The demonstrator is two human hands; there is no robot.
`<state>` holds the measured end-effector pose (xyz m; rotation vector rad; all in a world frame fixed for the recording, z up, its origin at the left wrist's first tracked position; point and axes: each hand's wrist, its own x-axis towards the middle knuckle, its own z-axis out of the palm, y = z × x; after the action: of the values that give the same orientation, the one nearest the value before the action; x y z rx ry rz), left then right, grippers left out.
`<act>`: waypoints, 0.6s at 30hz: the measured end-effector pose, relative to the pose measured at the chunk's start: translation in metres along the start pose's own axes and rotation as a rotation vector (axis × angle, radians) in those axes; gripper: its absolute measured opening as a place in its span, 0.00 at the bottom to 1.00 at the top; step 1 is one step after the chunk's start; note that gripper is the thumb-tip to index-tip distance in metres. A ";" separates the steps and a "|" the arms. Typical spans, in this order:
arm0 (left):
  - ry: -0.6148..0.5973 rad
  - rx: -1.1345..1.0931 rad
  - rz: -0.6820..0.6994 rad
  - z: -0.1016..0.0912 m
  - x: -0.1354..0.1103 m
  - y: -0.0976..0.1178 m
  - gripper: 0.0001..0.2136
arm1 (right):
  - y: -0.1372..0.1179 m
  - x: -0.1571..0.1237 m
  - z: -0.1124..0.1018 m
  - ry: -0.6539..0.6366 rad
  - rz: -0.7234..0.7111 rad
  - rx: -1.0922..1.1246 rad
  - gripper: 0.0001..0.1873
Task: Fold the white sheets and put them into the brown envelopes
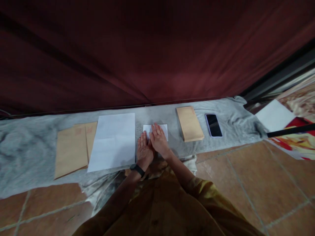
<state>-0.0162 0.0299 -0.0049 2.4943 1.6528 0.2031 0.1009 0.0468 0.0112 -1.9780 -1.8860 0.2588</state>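
Observation:
A small folded-looking sheet of white paper [163, 130] lies on the grey cloth, partly covered by my hands. My right hand [158, 139] is flat on it, fingers stretched out and pointing away from me. Beside it, my left hand [144, 148] lies with its fingers extended at the paper's near left edge; a dark band is on that wrist. The two hands touch or overlap at the thumbs. To the left is a larger stack or sheet of white paper [113, 139]. A pile of brown envelopes [190, 124] sits to the right.
More brown envelopes [71, 150] lie at the far left. A phone [213, 125] with a dark screen rests right of the envelope pile. The grey cloth [159, 113] covers the narrow surface, with a dark red curtain [152, 59] behind. Tiled floor [246, 177] shows in front.

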 end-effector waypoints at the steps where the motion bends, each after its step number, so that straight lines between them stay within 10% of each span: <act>1: -0.005 0.008 -0.001 0.001 0.000 -0.001 0.28 | -0.004 0.000 0.004 -0.017 -0.015 0.005 0.28; 18: 0.085 -0.009 -0.024 -0.003 -0.001 0.002 0.27 | 0.049 -0.017 0.004 0.078 0.002 -0.136 0.29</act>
<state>-0.0155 0.0283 -0.0012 2.4912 1.7082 0.3176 0.1430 0.0302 -0.0146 -2.0460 -1.8968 0.0538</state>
